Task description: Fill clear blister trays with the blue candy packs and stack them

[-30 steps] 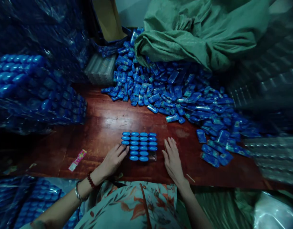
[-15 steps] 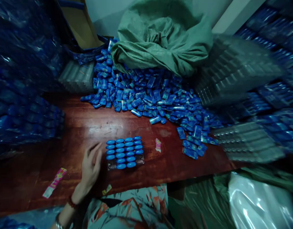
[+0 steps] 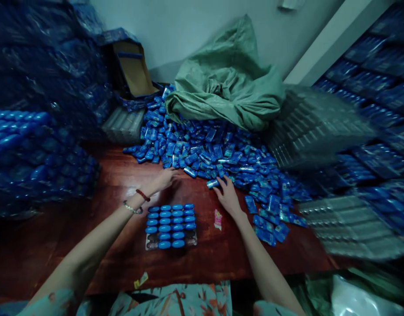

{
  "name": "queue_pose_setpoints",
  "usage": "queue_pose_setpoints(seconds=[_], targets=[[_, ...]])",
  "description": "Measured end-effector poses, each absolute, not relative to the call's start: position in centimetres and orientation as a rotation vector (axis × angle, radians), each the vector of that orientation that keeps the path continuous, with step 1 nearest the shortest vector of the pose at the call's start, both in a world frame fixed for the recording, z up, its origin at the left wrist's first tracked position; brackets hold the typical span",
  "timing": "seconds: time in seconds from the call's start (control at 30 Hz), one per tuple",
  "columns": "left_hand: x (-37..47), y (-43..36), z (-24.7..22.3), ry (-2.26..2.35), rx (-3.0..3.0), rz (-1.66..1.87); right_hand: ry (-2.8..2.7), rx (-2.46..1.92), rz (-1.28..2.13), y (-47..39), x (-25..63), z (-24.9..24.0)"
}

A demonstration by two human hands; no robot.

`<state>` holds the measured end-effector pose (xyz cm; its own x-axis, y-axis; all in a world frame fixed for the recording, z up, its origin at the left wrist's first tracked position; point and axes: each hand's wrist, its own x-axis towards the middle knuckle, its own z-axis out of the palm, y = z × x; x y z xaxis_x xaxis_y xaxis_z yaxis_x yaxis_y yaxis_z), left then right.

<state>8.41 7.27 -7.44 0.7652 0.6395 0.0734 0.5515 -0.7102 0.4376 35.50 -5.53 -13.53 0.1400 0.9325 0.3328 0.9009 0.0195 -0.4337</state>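
Both your hands have left the partly filled tray (image 3: 171, 225) and now reach the blue packet pile (image 3: 202, 151), left hand (image 3: 163, 179) open and empty, right hand (image 3: 227, 195) touching one packet (image 3: 214, 183), so more filling follows

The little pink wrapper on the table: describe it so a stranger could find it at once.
Start at the red-brown wooden table and find the clear tray packed with rows of blue pieces near its front edge. Just right of that tray lies the pink wrapper, below the right hand. It is pink beside blue packets.
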Motion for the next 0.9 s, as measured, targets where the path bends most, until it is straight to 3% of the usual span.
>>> queue_pose_setpoints(seconds=[0.13,0.33,0.47,0.67,0.9], targets=[[4.2,5.9,-8.7,0.926,2.426,0.358,-1.851,-1.787,0.209,-10.0,35.0,-14.4],[0.8,4.8,-9.3,0.959,2.248,0.323,-1.263,-1.892,0.108,-15.1,34.5,-14.9],[5.7,5.4,-8.2,0.702,2.47,0.221,-1.124,-1.941,0.098,-12.0,35.0,-14.8],[17.5,4.7,-7.9,0.079,2.844,-0.05,-1.643,-2.072,0.182,-8.2,34.9,-13.6],[21.4,4.4,-9.1,-0.017,3.006,-0.137,-1.547,-1.873,0.32,-10.2,37.2,-12.7]])
